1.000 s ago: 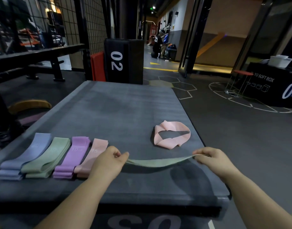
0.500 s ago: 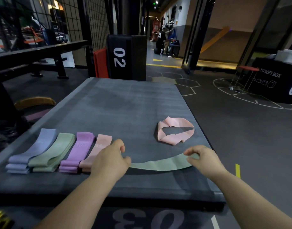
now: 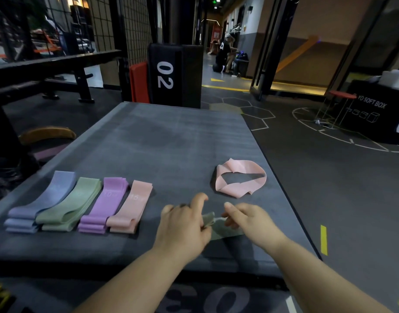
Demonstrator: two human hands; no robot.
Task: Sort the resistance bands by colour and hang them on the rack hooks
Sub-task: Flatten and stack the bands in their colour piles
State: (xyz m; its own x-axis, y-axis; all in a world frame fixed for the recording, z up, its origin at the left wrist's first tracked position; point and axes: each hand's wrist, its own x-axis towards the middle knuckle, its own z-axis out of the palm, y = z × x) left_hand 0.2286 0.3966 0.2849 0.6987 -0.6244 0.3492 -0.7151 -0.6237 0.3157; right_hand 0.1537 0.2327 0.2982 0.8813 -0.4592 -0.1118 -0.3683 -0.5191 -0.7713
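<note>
Item 1. Green band (image 3: pixel 221 229): lower centre of the frame, bunched and slack on the bench (image 3: pixel 171 143) near its front edge, held at both ends.

Item 2. Left hand (image 3: pixel 182 227): lower centre, fingers curled and pinching the left end of the green band, index finger raised.

Item 3. Right hand (image 3: pixel 250 222): just right of the left hand, thumb and fingers clamped on the right end of the same band. The two hands sit close together without touching.

Item 4. Loose pink band (image 3: pixel 240 177): right of centre, an open twisted loop lying flat on the bench, just above the hands and apart from them.

Item 5. Four sorted piles, lower left, side by side and touching, each folded flat, from left to right: blue pile (image 3: pixel 47 199), green pile (image 3: pixel 74 202), purple pile (image 3: pixel 105 204), pink pile (image 3: pixel 130 206). Faint numerals show on the purple and pink piles.

Item 6. Surroundings: black box marked "02" (image 3: pixel 171 73) at the far end of the bench, top centre; a black box lettered "SOFT BOX" (image 3: pixel 374 114) at the right edge; a yellow floor mark (image 3: pixel 323 239) at the lower right.
</note>
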